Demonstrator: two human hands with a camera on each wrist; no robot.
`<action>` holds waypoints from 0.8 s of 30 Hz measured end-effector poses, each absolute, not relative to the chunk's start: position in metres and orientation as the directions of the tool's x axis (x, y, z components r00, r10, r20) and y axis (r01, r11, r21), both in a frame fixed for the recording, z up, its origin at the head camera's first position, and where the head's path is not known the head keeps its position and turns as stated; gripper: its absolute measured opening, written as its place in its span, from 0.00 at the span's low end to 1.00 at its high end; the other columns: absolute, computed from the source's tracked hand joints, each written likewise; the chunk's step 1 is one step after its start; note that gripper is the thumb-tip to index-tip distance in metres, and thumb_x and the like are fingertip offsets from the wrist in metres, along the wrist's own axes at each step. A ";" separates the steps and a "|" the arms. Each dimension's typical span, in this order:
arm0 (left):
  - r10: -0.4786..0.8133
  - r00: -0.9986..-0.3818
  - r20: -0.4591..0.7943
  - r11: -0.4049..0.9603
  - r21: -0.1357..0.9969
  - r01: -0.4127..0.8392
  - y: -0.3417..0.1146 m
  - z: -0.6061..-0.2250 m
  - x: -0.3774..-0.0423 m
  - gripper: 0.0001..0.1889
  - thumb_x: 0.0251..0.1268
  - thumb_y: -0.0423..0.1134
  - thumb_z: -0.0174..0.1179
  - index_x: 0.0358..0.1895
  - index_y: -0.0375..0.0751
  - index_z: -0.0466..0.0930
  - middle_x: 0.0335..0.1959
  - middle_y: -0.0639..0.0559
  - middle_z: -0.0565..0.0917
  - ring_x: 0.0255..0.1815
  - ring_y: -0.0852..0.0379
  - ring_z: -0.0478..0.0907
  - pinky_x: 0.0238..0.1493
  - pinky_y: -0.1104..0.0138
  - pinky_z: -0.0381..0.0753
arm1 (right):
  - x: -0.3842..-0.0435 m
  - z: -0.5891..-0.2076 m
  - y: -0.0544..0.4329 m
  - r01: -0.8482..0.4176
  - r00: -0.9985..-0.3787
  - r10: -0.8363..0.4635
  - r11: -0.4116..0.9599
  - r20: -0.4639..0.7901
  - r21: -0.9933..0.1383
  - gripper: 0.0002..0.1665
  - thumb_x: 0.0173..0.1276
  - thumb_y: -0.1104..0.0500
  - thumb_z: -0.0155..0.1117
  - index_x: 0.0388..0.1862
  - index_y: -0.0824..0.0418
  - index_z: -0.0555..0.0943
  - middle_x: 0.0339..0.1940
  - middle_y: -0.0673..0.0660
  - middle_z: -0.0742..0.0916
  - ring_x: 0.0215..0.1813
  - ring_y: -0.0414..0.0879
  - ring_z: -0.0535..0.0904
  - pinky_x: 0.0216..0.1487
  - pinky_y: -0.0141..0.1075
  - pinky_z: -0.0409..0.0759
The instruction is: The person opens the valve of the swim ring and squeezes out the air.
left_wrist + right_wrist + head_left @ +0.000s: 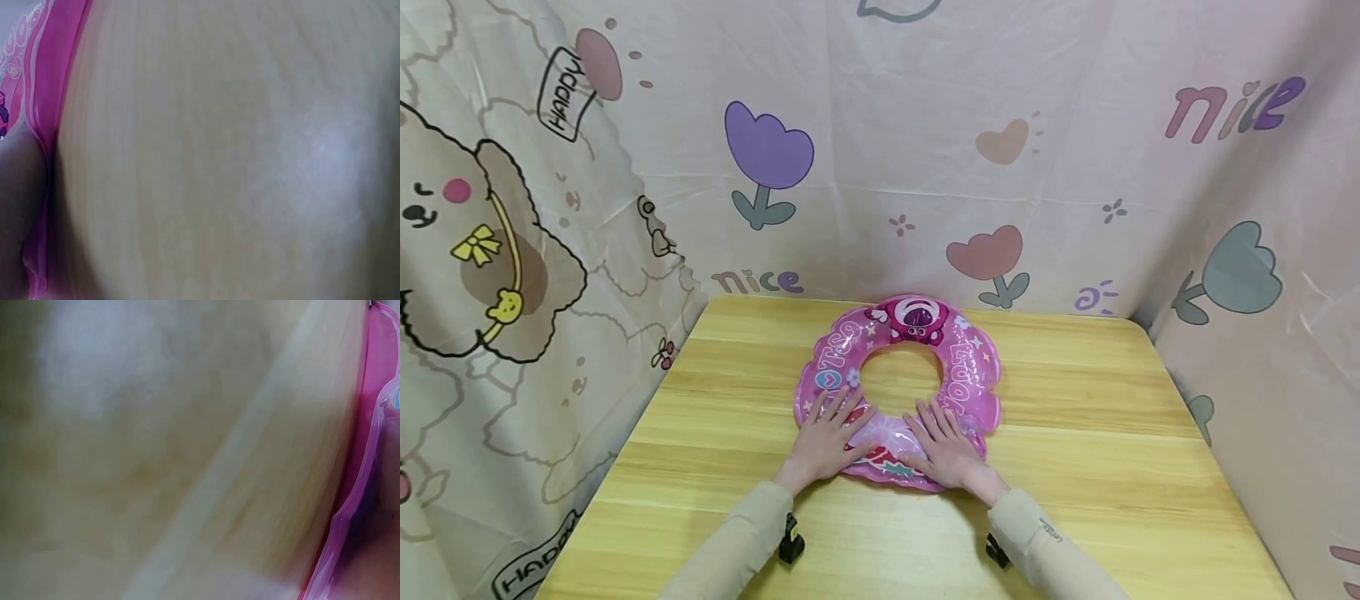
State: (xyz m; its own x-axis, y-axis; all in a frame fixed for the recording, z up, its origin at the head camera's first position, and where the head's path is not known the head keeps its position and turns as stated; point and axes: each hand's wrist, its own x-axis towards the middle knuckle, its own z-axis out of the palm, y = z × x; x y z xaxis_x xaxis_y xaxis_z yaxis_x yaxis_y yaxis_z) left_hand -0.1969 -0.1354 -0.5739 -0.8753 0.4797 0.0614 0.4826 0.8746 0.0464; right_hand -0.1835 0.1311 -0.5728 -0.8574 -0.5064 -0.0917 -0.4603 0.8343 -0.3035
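A pink inflatable swim ring lies flat on the wooden table, printed with a cartoon bear at its far side and white lettering. My left hand rests on its near left part, fingers straight and spread. On the near right part lies my right hand, also with straight, spread fingers. Between the hands a red and green print shows on the ring. The left wrist view catches the ring's pink edge beside the hand; the right wrist view has its seam along the right side.
The light wooden table extends around the ring on every side. Behind it and at both sides hangs a printed curtain with flowers and words. Small black wrist cameras sit under both sleeves, the left camera close over the tabletop.
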 end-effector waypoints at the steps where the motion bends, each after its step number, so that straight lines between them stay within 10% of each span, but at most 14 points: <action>1: 0.478 -0.876 0.057 0.876 0.046 0.481 -0.135 -0.574 -0.197 0.36 0.72 0.71 0.41 0.79 0.63 0.58 0.84 0.52 0.51 0.86 0.46 0.43 0.84 0.44 0.37 | -0.184 -0.574 0.131 -0.460 -0.858 -0.505 0.837 -0.092 -0.296 0.45 0.77 0.31 0.44 0.83 0.54 0.54 0.86 0.61 0.50 0.86 0.60 0.39 0.85 0.56 0.40; 24: 0.483 -0.875 0.029 0.875 0.021 0.483 -0.133 -0.559 -0.193 0.37 0.71 0.70 0.44 0.78 0.62 0.59 0.84 0.50 0.54 0.85 0.45 0.47 0.84 0.42 0.43 | -0.183 -0.564 0.133 -0.466 -0.845 -0.519 0.833 -0.130 -0.298 0.46 0.76 0.31 0.46 0.83 0.53 0.53 0.86 0.61 0.50 0.86 0.61 0.38 0.85 0.57 0.38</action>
State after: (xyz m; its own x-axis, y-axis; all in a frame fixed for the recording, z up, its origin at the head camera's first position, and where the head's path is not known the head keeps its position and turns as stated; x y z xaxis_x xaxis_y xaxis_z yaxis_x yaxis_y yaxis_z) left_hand -0.1934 -0.1327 -0.5589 -0.8753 0.4826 0.0293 0.4833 0.8752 0.0206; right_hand -0.1829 0.1330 -0.5644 -0.8447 -0.5193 -0.1298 -0.4662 0.8329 -0.2983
